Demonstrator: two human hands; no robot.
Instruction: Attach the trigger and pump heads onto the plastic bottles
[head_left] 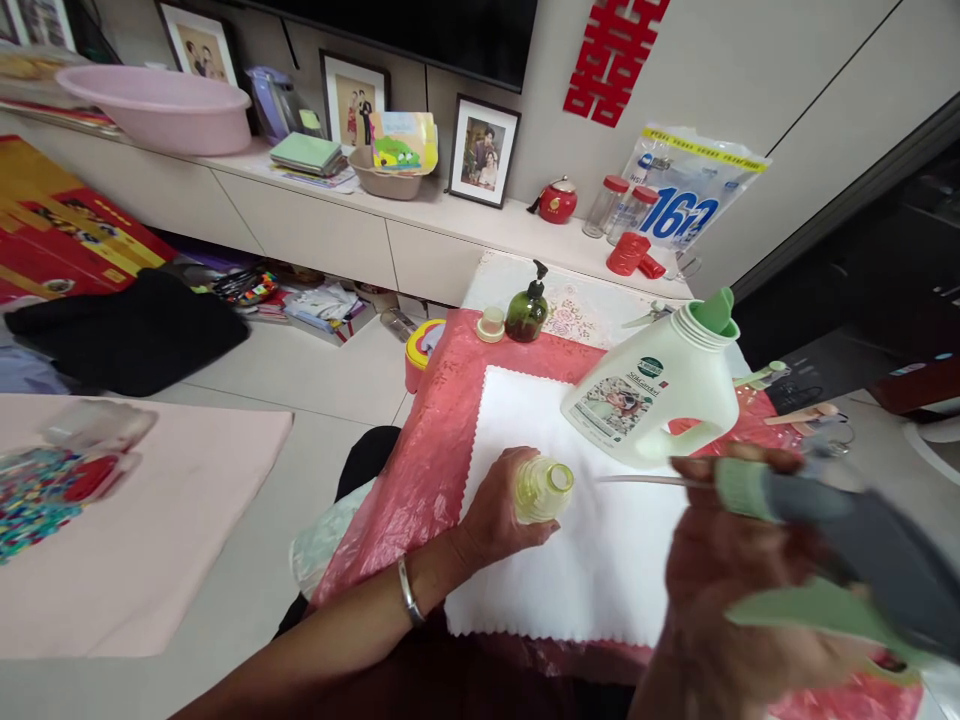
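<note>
So, bottle [534,490] in left hand [491,515].

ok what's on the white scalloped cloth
A plastic jug stands there, hiding the patch beneath. The left hand holds a translucent bottle over the cloth; whether its hidden base touches is unclear.

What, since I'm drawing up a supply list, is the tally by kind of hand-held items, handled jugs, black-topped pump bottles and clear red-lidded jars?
Bottle in the left hand: 1
Sprayer head in the right hand: 1
Handled jug: 1
Pump bottle: 1
Clear red-lidded jars: 2
Total: 6
</note>
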